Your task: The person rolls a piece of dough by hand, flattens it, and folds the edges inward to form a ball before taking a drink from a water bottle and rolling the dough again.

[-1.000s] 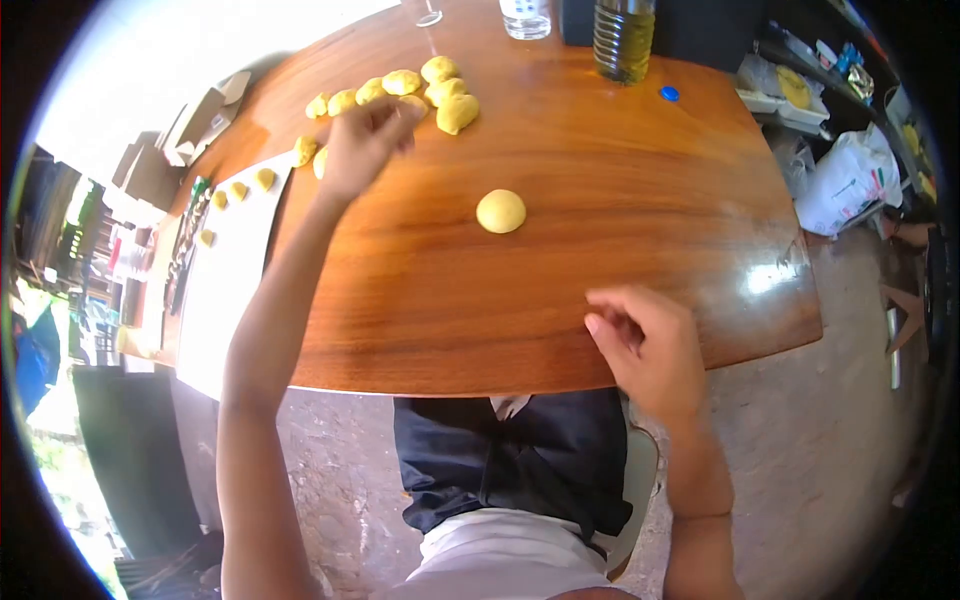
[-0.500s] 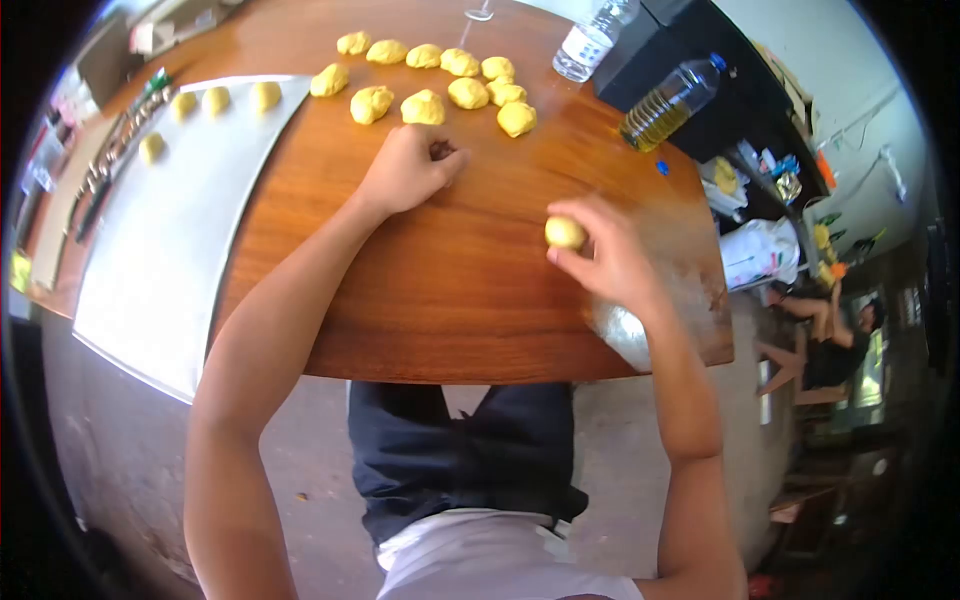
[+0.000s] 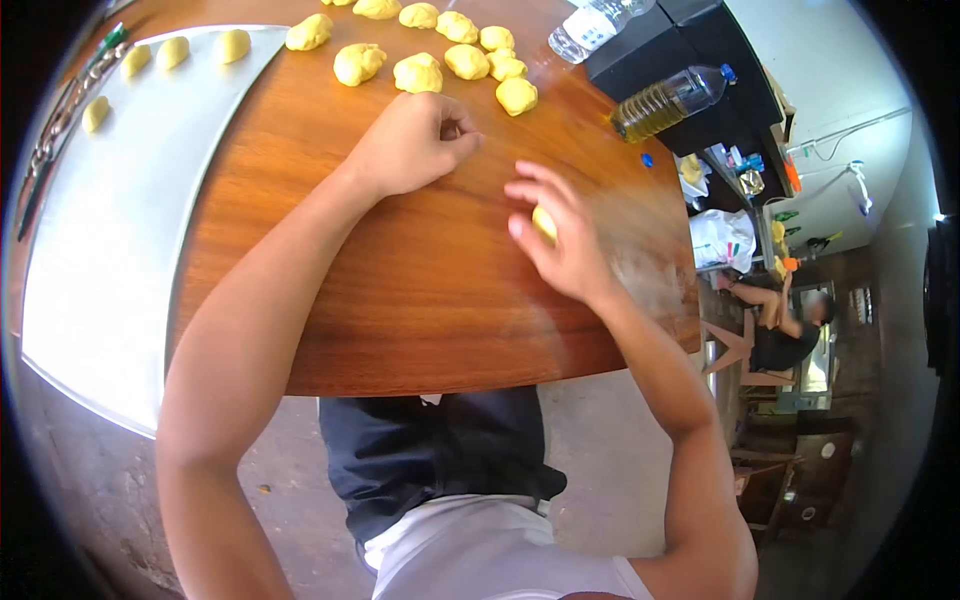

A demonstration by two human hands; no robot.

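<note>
My right hand (image 3: 562, 240) is over the wooden table with a smooth yellow dough ball (image 3: 544, 222) under its palm, between thumb and fingers. The fingers are stretched out and partly hide the ball. To its left, my left hand (image 3: 415, 145) rests on the table with its fingers curled in; no object shows in its hollow. Just beyond my left knuckles is a rough yellow dough piece (image 3: 417, 73). Several more lumps lie in two uneven rows, among them one lump (image 3: 516, 96) to the right.
A pale metal tray (image 3: 120, 230) on the left holds several smooth dough balls (image 3: 233, 46). An oil bottle (image 3: 665, 103), a blue cap (image 3: 647, 160) and a clear bottle (image 3: 592, 30) are at the right, by a black box (image 3: 690, 50). A person (image 3: 785, 335) sits in the background.
My right hand has moved left, closer to my left hand, taking the dough ball along, and its fingers have straightened. My left hand stays curled. The view has shifted slightly.
</note>
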